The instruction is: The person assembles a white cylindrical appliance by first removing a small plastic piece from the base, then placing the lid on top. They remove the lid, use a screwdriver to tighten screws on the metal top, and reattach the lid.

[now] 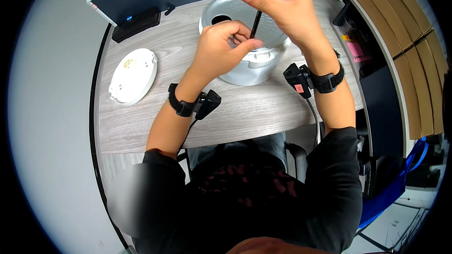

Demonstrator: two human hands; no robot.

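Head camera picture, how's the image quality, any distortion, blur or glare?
Head view: strong fisheye, so the grey wood-grain desk edges bow and the corners go black; a smeared blurred patch covers the left shoulder; lighting is even and soft, with mild sheen on the round white plastic appliance; both hands look sharp.

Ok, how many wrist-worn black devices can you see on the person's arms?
2: one wrist device on the left wrist, one wrist device on the right wrist, each trailing a cable. None seem hidden.
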